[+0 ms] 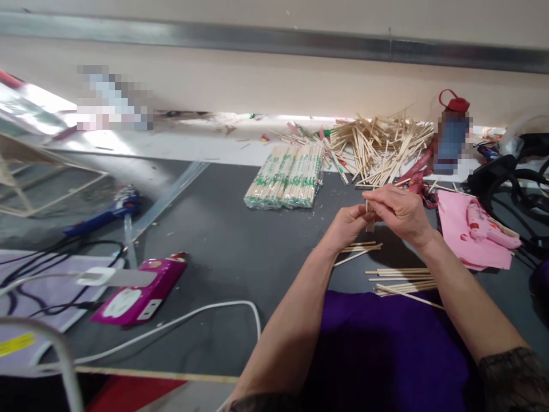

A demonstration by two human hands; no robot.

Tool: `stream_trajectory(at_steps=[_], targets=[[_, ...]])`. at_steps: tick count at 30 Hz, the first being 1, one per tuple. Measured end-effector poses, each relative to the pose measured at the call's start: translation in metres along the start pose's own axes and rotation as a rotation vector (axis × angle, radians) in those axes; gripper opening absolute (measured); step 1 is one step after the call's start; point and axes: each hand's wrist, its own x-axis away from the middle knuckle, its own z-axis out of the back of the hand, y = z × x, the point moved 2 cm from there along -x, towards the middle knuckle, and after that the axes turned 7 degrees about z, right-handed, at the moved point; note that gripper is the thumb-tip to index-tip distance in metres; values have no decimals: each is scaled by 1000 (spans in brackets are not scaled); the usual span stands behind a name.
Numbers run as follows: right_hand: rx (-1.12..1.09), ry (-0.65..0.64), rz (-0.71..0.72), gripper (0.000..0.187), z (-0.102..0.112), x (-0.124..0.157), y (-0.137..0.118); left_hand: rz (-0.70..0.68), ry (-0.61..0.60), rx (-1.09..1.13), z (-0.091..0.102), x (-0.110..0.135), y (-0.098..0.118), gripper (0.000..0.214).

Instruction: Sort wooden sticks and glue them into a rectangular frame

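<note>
Close together above the grey tabletop, both hands pinch a few short wooden sticks (370, 223), held upright. My left hand (352, 224) is closed round them from the left. My right hand (398, 213) is closed over their upper end from the right; its fingers partly hide the sticks. Just below my left hand lie several loose wooden sticks (360, 247). Nearer to me, under my right forearm, more loose sticks (405, 280) lie side by side at the table's edge.
Behind the hands are plastic-wrapped chopstick packs (285, 176) and a heap of wooden sticks (386, 140). A pink glue gun (482, 226) rests on pink sheet material (454, 229) at right. To the left are a blue glue gun (107, 213), a magenta power strip (141, 292) and white cable (193, 312).
</note>
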Motion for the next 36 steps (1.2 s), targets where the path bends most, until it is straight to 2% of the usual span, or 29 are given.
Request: stream_trajectory(at_steps=[8, 10, 15, 18, 24, 27, 30, 33, 36], targets=[[-301, 87, -326, 30, 7, 2, 13, 18, -26, 36, -1, -3, -4, 44], [-268, 96, -316, 31, 10, 2, 13, 19, -38, 51, -1, -4, -3, 45], [-92, 28, -67, 26, 9, -1, 6, 7, -21, 31, 0, -4, -3, 42], [-56, 0, -24, 25, 6, -1, 4, -3, -24, 9, 0, -3, -2, 42], [-64, 13, -67, 24, 5, 0, 3, -4, 24, 3, -3, 1, -1, 41], [-104, 85, -163, 28, 5, 1, 7, 29, 98, 173, -1, 2, -2, 42], [-161, 127, -301, 23, 4, 3, 12, 122, 122, 364, 2, 3, -3, 45], [-192, 86, -355, 18, 0, 3, 14, 183, 86, 404, 1, 6, -2, 48], [-163, 31, -318, 14, -4, 2, 12, 186, 59, 343, -3, 7, 0, 47]])
